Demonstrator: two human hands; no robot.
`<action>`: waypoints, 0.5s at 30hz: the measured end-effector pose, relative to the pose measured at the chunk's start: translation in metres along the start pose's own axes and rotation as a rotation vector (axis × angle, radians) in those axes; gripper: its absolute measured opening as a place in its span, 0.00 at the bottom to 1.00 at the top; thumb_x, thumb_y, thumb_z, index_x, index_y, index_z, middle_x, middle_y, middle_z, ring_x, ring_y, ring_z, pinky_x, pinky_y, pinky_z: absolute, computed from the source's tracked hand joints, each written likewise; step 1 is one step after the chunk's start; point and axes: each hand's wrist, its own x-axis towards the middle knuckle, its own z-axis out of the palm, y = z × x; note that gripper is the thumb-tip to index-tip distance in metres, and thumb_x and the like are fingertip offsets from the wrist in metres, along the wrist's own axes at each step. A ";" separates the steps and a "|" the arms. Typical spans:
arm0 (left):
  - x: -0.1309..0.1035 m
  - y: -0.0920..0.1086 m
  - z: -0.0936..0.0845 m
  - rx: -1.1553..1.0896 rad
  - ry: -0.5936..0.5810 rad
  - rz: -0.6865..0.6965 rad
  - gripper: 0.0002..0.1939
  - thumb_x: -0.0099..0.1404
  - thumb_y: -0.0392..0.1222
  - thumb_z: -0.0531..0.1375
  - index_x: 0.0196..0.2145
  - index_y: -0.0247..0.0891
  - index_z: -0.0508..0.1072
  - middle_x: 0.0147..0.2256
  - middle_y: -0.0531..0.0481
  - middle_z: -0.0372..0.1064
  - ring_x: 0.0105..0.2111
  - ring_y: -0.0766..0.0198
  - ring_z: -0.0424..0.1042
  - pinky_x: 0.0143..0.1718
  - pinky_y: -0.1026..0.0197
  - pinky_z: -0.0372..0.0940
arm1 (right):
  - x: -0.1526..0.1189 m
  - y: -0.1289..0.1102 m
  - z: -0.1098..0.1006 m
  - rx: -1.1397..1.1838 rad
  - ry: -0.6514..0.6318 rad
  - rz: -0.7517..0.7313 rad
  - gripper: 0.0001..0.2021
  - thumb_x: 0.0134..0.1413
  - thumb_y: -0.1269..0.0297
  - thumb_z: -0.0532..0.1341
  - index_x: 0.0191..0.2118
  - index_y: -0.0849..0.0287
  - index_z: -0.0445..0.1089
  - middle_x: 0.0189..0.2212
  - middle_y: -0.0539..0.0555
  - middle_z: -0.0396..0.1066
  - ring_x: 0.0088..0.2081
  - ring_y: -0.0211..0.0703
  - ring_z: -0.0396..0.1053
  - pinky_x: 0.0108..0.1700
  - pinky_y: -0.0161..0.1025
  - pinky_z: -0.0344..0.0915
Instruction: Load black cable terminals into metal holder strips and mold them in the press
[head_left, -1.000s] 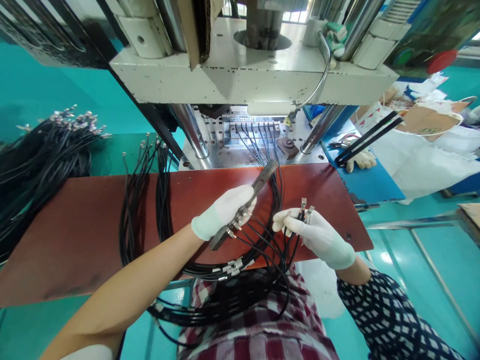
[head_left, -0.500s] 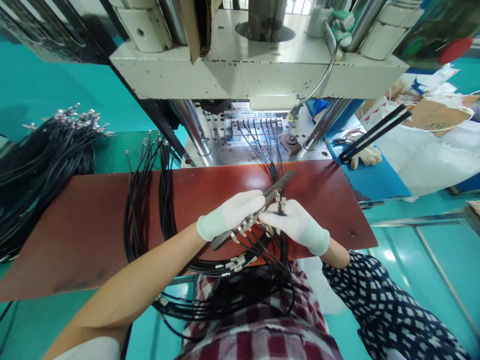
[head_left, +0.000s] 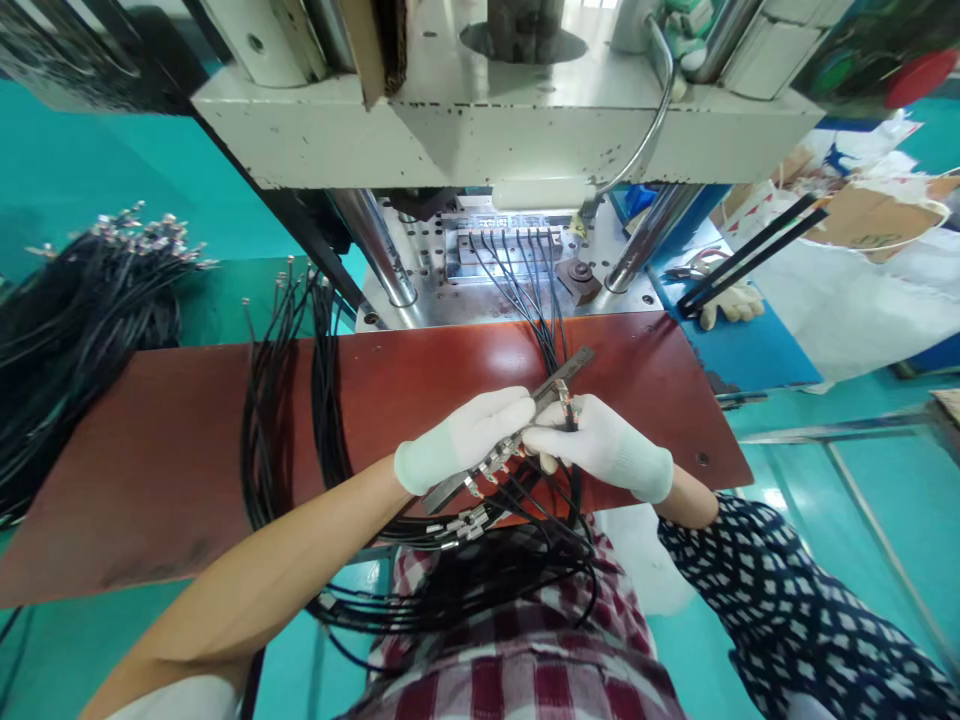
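The metal bar (head_left: 504,430) sits over the brown board (head_left: 187,450), slanting up to the right, and I see my left hand (head_left: 469,437) wrapped around it, with metal cable tips lined along its edge. My right hand (head_left: 600,447) pinches one black cable end (head_left: 566,398) against the bar's upper part; both hands touch. Beyond the board stands a grey press (head_left: 487,110) on a teal floor, seven cables (head_left: 517,270) fanning from its fixture. Two more cable bundles lie left: one (head_left: 82,300) on the teal table, one (head_left: 292,390) draped across the board.
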 end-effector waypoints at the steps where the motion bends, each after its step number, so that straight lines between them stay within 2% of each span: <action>1: 0.001 0.000 0.001 -0.054 -0.018 0.012 0.21 0.75 0.52 0.45 0.33 0.35 0.66 0.30 0.46 0.73 0.33 0.62 0.70 0.40 0.59 0.64 | 0.000 -0.001 -0.002 0.000 -0.020 -0.006 0.18 0.59 0.63 0.59 0.18 0.59 0.67 0.21 0.49 0.71 0.30 0.38 0.67 0.40 0.37 0.62; 6: 0.001 -0.001 0.001 -0.110 -0.018 -0.001 0.20 0.74 0.53 0.47 0.32 0.36 0.64 0.29 0.47 0.72 0.33 0.61 0.71 0.41 0.58 0.65 | 0.002 0.000 -0.002 0.036 -0.026 -0.015 0.18 0.58 0.64 0.59 0.18 0.60 0.68 0.20 0.50 0.70 0.29 0.38 0.66 0.38 0.37 0.62; 12: -0.003 0.000 0.001 0.332 0.172 -0.070 0.19 0.72 0.54 0.50 0.30 0.36 0.62 0.27 0.55 0.64 0.28 0.68 0.59 0.32 0.64 0.57 | 0.006 0.009 0.010 0.132 0.130 -0.018 0.17 0.54 0.60 0.63 0.17 0.60 0.67 0.19 0.51 0.71 0.26 0.38 0.66 0.37 0.37 0.63; 15: -0.003 0.001 0.000 0.317 0.194 -0.101 0.21 0.72 0.56 0.50 0.29 0.36 0.60 0.26 0.57 0.58 0.26 0.70 0.56 0.29 0.64 0.54 | 0.005 0.008 0.014 0.159 0.207 -0.036 0.16 0.54 0.59 0.63 0.19 0.60 0.68 0.21 0.51 0.72 0.27 0.38 0.66 0.37 0.37 0.63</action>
